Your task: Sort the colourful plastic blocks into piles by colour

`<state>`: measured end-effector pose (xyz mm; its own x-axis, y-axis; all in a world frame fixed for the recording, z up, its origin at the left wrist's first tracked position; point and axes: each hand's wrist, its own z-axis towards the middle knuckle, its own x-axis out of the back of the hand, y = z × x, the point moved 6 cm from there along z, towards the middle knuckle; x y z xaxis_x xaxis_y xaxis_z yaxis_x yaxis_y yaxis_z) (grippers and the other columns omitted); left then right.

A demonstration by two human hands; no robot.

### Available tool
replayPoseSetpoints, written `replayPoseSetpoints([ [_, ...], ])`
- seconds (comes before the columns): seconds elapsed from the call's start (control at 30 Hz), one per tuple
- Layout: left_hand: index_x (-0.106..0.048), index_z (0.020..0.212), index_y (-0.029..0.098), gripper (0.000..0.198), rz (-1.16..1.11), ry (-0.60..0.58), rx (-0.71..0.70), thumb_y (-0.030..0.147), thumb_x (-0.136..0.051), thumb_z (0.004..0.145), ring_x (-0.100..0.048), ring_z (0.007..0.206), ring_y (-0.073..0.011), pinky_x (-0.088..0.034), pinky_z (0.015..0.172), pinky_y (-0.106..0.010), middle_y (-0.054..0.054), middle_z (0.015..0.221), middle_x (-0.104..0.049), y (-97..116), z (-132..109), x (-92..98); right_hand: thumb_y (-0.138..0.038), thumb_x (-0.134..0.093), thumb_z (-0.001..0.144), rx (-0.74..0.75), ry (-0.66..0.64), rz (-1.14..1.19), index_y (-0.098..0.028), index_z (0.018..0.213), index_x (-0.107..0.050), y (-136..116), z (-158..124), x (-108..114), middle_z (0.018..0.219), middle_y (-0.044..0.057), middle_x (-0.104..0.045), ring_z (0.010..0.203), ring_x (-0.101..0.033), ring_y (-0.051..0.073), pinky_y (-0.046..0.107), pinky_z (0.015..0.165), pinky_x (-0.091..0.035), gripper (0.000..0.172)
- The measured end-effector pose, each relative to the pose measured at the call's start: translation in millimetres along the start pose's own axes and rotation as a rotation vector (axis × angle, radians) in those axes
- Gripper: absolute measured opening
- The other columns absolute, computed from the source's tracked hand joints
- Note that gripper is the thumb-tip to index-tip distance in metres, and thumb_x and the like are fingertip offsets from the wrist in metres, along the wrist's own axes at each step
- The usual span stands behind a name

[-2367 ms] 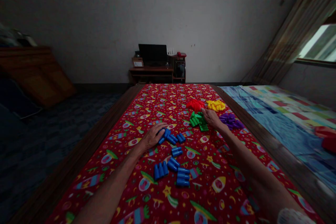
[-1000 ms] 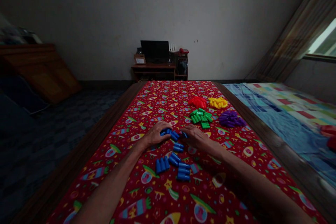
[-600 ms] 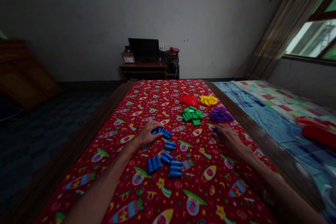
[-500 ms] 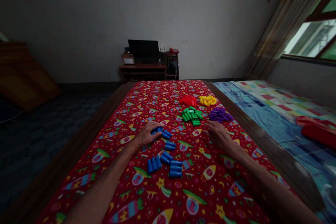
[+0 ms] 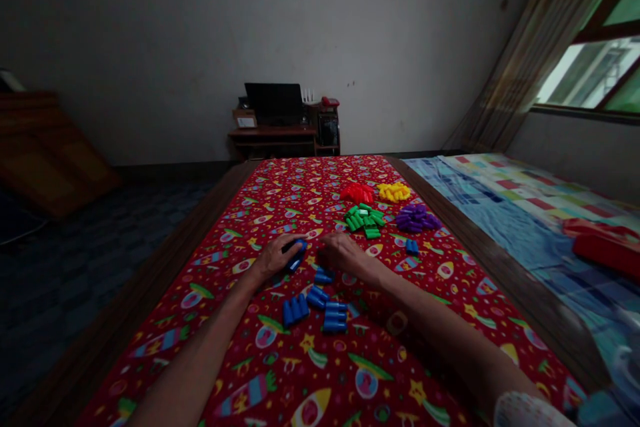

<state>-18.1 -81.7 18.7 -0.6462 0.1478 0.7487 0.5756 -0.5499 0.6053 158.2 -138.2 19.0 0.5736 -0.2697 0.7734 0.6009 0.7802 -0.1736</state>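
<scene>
My left hand (image 5: 274, 259) is curled round a few small blue plastic cylinders (image 5: 297, 261) at the middle of the red patterned cloth (image 5: 250, 347). Close on its right, my right hand (image 5: 343, 253) has its fingers bent down to the cloth; whatever is under the fingertips is hidden. Just below that hand lies a partly covered blue pair (image 5: 323, 275). Nearer to me are more blue cylinders in side-by-side groups: one at the left (image 5: 295, 310), one in the middle (image 5: 317, 297) and one at the right (image 5: 335, 317). A separate blue pair (image 5: 411, 247) lies farther right.
Beyond my hands are piles of green cylinders (image 5: 365, 219), purple cylinders (image 5: 418, 218), red pieces (image 5: 357, 193) and yellow pieces (image 5: 394, 192). A bed (image 5: 480, 200) adjoins the table's right side. A desk with a monitor (image 5: 274, 103) stands at the far wall.
My right hand has moved left, from near the purple pile to beside my left hand. A blue pair now shows on the cloth where the right hand was.
</scene>
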Motion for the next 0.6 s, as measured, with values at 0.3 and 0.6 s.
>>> replayPoseSetpoints([
  [0.3,-0.072,0.1,0.021,0.052,0.018,0.098,-0.078,0.063,-0.058,0.074,-0.057,0.116,-0.0287,-0.043,0.103,-0.044,-0.011,0.118,-0.066,-2,6,0.3,-0.016,-0.046,0.091,-0.362,-0.102,-0.268,-0.016,0.09,-0.065,70,-85,95,0.09,0.011,-0.067,0.083,-0.058,0.021,0.034,0.077,-0.047,0.019],
  [0.6,-0.05,0.134,0.022,0.062,-0.143,0.047,0.058,0.055,-0.054,0.082,-0.066,0.104,-0.0255,-0.051,0.09,-0.037,-0.008,0.108,-0.072,92,3,-23.9,-0.026,-0.051,0.093,-0.141,0.114,0.005,-0.021,0.136,-0.045,-13,-43,95,0.122,0.014,-0.062,0.111,-0.058,0.022,0.038,0.091,-0.049,0.044],
])
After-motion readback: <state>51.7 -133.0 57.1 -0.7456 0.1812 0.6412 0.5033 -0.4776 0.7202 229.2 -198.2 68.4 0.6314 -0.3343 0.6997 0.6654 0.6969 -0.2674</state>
